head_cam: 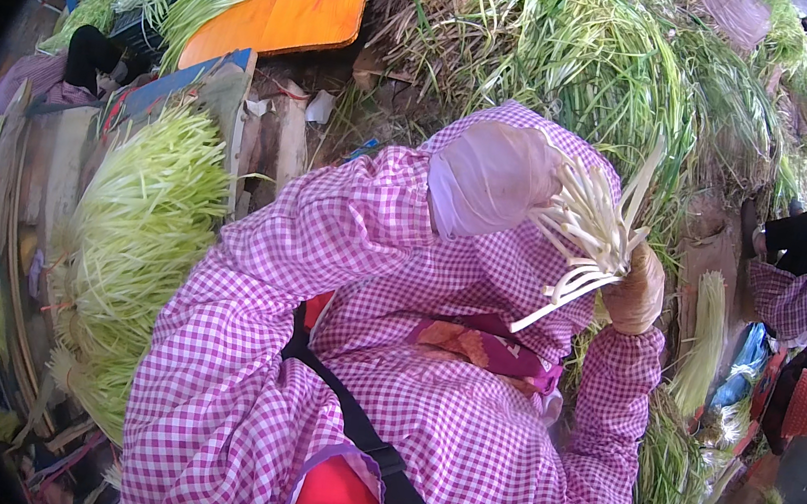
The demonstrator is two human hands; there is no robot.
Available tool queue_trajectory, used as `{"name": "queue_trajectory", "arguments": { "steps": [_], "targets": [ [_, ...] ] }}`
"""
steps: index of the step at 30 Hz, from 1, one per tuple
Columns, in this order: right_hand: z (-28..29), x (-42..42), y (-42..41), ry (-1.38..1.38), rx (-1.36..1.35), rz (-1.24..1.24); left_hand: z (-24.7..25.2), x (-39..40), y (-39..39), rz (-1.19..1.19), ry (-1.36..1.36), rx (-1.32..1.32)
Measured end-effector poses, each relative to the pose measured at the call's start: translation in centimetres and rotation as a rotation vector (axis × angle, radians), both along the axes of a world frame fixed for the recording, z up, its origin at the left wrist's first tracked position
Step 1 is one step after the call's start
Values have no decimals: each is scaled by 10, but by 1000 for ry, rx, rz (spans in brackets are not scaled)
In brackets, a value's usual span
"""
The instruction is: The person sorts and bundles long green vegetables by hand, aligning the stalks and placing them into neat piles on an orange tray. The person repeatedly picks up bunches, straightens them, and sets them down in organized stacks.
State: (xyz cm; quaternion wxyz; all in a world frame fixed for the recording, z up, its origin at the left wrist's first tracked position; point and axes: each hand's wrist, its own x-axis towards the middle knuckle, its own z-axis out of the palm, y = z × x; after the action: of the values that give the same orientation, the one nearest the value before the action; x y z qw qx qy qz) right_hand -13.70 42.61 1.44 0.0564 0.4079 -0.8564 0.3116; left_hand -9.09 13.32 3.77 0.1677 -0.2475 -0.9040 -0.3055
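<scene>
My right hand (636,292), in a thin tan glove, grips a bunch of white stalks (588,222) from a leafy vegetable. The stalk ends fan out towards my left, and one stalk sticks up above the rest. Against the upper left of this bunch is my left hand (492,176), covered by a pale translucent glove. Its fingers are curled over and mostly hidden, so I cannot tell whether a stalk is pinched in them. Both hands are above my lap, which is covered by pink-and-white checked cloth (492,270).
Loose green leaves (587,48) are heaped ahead. At my left, tied yellow-green bundles (138,257) lie on wooden boards (39,169). An orange board (289,11) carries more stalks. Another bundle (702,342) lies at right, near a seated person (800,285). Another person (55,73) sits far left.
</scene>
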Motion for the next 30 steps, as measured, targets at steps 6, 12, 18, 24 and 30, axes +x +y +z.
{"name": "queue_trajectory", "arguments": {
  "steps": [6,12,18,24,30],
  "targets": [
    [-8,-3,-1,-30,-30,-19,0,3,8,92,-96,106],
    [-15,0,-6,-23,-107,-62,18,10,-6,253,-129,-20],
    [-8,1,-5,129,-3,-23,12,13,-33,413,192,54],
    [-17,-2,0,158,-69,5,13,12,-106,807,377,-195],
    [-34,-7,4,-158,-78,-66,32,29,-92,602,574,20]
  ]
}}
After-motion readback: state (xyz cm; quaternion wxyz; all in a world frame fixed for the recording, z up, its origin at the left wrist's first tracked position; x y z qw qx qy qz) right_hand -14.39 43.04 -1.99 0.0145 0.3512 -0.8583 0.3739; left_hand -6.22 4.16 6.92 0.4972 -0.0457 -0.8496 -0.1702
